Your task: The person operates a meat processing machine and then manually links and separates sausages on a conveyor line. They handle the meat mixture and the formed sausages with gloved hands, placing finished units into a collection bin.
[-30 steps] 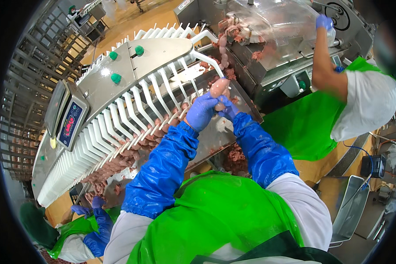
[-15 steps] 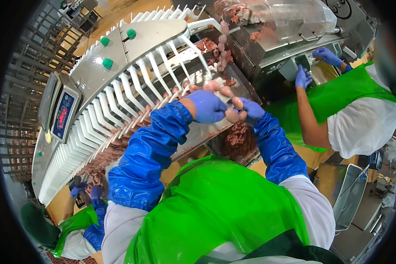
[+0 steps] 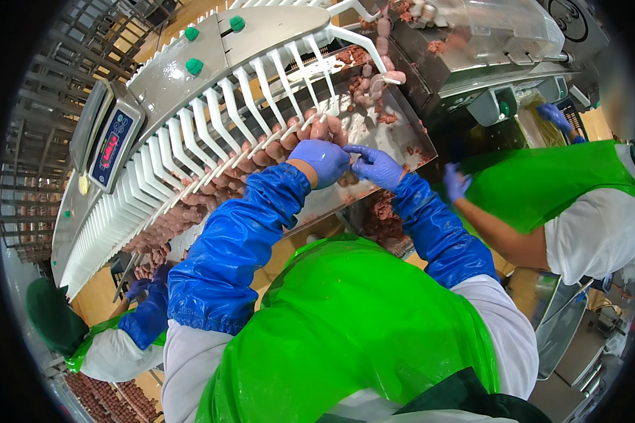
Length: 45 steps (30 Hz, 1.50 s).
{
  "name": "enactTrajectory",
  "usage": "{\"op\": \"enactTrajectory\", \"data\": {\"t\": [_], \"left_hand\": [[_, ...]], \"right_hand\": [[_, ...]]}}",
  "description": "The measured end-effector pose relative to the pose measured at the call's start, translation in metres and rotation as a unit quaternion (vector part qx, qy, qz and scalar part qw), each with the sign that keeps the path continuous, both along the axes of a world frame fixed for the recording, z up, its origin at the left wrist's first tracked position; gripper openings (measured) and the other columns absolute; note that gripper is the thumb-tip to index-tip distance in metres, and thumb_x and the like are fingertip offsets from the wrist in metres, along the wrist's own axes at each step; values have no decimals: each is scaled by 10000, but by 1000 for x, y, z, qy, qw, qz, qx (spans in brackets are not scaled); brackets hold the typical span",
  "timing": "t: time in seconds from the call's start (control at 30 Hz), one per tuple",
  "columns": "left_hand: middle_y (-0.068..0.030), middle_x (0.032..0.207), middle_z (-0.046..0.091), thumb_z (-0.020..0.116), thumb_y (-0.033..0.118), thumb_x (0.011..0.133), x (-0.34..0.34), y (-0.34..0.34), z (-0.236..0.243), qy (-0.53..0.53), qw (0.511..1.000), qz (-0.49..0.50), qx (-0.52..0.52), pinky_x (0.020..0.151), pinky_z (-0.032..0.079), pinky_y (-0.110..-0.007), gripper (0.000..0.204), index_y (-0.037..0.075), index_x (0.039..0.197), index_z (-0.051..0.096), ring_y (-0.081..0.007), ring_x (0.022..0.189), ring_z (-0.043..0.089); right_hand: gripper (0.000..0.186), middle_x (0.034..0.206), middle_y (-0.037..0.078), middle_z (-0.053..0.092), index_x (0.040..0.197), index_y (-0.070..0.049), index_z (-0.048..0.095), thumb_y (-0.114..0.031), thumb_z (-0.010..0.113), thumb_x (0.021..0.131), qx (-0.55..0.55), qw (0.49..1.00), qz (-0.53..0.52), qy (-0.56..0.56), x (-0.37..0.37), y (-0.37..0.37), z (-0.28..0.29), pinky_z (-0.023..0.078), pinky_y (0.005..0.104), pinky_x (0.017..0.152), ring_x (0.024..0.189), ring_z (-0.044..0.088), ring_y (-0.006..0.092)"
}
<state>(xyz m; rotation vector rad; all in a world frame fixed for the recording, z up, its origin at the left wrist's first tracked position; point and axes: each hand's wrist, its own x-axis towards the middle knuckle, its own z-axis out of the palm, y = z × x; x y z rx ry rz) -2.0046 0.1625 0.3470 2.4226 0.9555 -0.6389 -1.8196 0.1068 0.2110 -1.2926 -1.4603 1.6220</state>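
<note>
My gloved left hand [image 3: 321, 162] is closed on a string of pale pink sausage links [image 3: 319, 127], just below the white prongs [image 3: 233, 120] of a curved steel rack [image 3: 268, 25]. My right hand [image 3: 376, 168] is beside it, fingertips pinched near the left hand's; what they grip is mostly hidden. More links hang in a long row from the prongs to the left. Under my hands is a steel tray [image 3: 420, 151] with meat scraps, and another chain of sausage [image 3: 382, 44] runs down at its back.
A scale [image 3: 111, 146] is mounted at the rack's left. A steel machine with a clear cover [image 3: 504, 32] stands at upper right. A co-worker in a green apron [image 3: 557, 176] works right of me, another [image 3: 120, 345] at lower left. A metal bin [image 3: 557, 324] stands at lower right.
The dangling loop of links between my hands has moved up and left toward the prongs, and my hands are now closer together. The right co-worker's hands have shifted lower and apart.
</note>
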Motion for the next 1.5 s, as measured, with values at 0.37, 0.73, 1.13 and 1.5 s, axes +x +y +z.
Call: {"op": "enactTrajectory", "data": {"t": [0.37, 0.73, 1.13, 1.5], "left_hand": [[-127, 819, 690, 512, 354, 923, -18, -19, 5, -37, 982, -132, 129, 659, 539, -435, 297, 164, 882, 737, -321, 837, 674], [-147, 1021, 691, 546, 352, 870, -36, -13, -16, 28, 988, -36, 146, 847, 515, -414, 313, 133, 993, 733, -327, 958, 664], [-127, 966, 683, 537, 263, 872, -35, -16, -24, -52, 988, -65, 131, 794, 528, -443, 219, 164, 1010, 675, -328, 929, 664], [-193, 968, 663, 607, 135, 813, -31, -16, -19, -37, 986, -45, 154, 800, 535, -432, 261, 80, 1068, 613, -355, 955, 658]], "right_hand": [[405, 1195, 88, 595, 1311, -41, 506, -69, 440, 912, 107, 966, -157, 178, -31, 79, -37, 426, 334, 994, 1095, 563, 198], [311, 1055, 39, 642, 1211, -80, 588, -259, 539, 961, -171, 961, 125, 180, -34, 10, -18, 458, 307, 907, 1002, 571, 155], [411, 993, 153, 668, 1142, -78, 625, -406, 560, 902, 137, 955, 175, -197, -30, 3, 2, 496, 380, 834, 899, 647, 246], [443, 1028, 70, 608, 1193, -42, 553, -416, 483, 967, -122, 969, 190, 100, -62, -3, -35, 472, 337, 872, 921, 586, 169]]}}
